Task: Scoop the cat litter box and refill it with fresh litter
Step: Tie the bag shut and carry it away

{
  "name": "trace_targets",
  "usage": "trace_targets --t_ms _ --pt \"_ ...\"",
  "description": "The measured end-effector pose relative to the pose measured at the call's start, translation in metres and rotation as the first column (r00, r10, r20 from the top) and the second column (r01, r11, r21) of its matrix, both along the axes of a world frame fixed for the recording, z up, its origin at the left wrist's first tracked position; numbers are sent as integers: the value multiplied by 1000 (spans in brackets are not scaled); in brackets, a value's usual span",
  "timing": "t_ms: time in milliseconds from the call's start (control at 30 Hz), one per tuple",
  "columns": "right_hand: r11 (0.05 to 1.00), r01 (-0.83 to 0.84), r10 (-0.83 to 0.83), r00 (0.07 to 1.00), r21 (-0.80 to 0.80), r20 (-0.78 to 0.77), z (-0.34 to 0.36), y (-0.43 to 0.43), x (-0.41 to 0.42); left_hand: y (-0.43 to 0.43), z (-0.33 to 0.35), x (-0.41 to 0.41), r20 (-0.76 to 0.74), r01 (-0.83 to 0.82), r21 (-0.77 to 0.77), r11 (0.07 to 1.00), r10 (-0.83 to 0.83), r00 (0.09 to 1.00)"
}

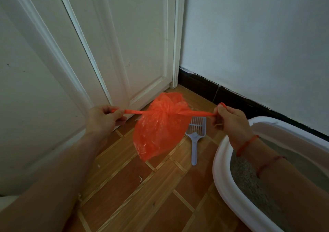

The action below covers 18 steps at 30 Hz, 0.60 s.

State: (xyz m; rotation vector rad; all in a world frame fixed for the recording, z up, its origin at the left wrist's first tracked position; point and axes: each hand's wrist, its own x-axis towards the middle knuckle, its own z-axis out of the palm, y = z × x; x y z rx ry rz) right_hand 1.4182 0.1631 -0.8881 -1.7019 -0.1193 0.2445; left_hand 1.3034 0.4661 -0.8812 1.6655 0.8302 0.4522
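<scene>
An orange plastic bag (158,130) hangs in the air above the floor, knotted at its top. My left hand (103,119) grips one stretched handle of the bag and my right hand (229,119) grips the other, both pulled taut sideways. A pale blue slotted litter scoop (195,137) lies on the floor behind the bag, handle toward me. The white litter box (222,178) stands at the lower right with grey litter (249,178) inside; my right forearm crosses over it.
A white panelled door (133,44) and its frame fill the left and centre. A pale wall with a black baseboard (231,98) runs behind the box. The floor (133,196) is brown wood-pattern tile with a few small specks.
</scene>
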Motion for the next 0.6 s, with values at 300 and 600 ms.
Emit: trace_targets --t_ms 300,600 --pt "988 -49 57 997 145 -49 9 10 -3 -19 7 9 160 68 -149 986 -44 986" --pt "910 -229 246 969 346 -7 20 14 -11 -41 21 13 228 121 -353 928 -40 973"
